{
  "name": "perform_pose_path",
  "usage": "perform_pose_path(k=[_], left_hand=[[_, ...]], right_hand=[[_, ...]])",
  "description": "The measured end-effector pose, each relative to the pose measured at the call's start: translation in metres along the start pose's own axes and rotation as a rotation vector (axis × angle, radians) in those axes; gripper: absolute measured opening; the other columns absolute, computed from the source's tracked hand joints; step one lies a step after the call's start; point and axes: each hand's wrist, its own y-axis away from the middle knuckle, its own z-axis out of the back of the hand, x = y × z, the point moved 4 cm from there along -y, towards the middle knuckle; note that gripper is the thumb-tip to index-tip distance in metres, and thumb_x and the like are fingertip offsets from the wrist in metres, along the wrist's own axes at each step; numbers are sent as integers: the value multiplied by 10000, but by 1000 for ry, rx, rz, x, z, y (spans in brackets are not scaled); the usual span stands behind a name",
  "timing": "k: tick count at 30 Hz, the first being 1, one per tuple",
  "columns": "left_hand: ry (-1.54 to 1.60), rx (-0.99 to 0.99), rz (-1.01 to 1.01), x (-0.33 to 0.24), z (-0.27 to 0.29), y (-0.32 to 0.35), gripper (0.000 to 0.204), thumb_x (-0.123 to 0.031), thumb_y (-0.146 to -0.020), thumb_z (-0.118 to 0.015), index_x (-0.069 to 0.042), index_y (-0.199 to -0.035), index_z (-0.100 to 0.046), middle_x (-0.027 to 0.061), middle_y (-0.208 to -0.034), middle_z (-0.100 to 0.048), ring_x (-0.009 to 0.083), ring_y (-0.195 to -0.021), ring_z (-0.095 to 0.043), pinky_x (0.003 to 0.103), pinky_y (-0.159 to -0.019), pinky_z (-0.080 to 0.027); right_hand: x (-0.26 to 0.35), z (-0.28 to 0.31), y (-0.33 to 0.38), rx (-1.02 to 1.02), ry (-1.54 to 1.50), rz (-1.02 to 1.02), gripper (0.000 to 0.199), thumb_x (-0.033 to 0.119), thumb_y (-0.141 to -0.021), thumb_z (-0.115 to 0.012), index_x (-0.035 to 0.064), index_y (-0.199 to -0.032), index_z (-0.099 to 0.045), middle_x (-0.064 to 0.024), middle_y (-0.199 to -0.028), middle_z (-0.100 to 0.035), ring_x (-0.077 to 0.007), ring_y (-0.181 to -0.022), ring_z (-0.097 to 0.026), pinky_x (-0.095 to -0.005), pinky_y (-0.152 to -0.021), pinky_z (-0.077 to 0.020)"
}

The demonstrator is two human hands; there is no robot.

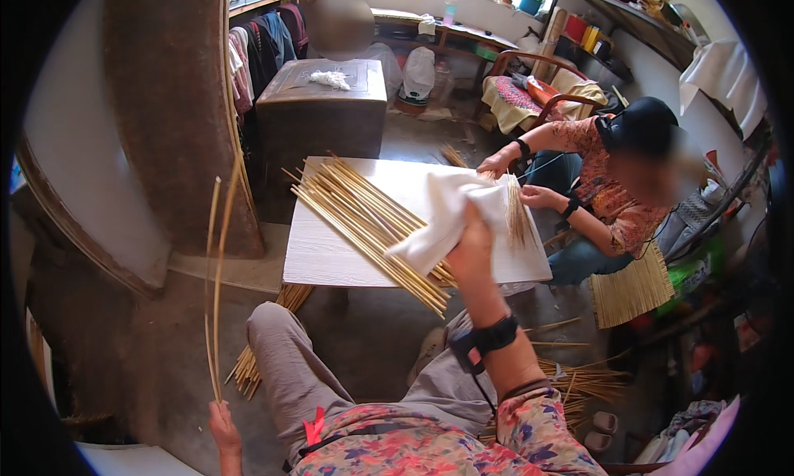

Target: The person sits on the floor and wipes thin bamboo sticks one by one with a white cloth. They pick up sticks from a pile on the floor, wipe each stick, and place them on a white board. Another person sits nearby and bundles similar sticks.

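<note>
At the lower left my left hand (pixel 223 428) is closed around the lower ends of a few long, thin stalks (pixel 217 310), which stand nearly upright and well away from the table. My right hand (pixel 473 238) grips a white cloth (pixel 442 220) above the white table (pixel 331 257). Under and beside the cloth lies a layer of straight yellow stalks (pixel 356 220), set slantwise with some ends past the near edge. The cloth hides part of these stalks and of the tabletop.
Across the table's right side sits a co-worker (pixel 620 186), both hands at a bundle of thin stalks (pixel 518 211). More stalks lie on the floor (pixel 579 381) at right and under the table (pixel 248 368). A brown cabinet (pixel 322 124) stands behind; slippers (pixel 602 430) lie lower right.
</note>
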Motion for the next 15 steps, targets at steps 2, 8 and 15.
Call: perform_pose_path(k=[2,8,15], left_hand=[[99,30,-93,-27,-19,-15,174,-187,-894,-419,-52,-815,-495,-6,-556,-366,84,-482,-342,246,-436,-288],[702,460,225,-142,-62,-56,193,-217,-918,-416,-71,-824,-500,-51,-547,-385,21,-439,-306,175,-400,-255],[808,784,131,-188,-116,-50,245,-224,-925,-409,-80,-733,-458,-46,-538,-412,28,-419,-335,182,-371,-267]], right_hand=[[-39,12,26,136,98,-154,336,198,-852,-525,41,-1136,-436,-57,-1017,-531,-179,-905,-536,-331,-785,-466],[-122,13,128,141,202,-681,312,196,-804,-595,59,-1069,-504,-39,-942,-559,-150,-848,-548,-303,-740,-457],[-149,31,147,275,292,-648,285,222,-837,-569,72,-1070,-503,-26,-968,-550,-138,-876,-536,-315,-769,-440]])
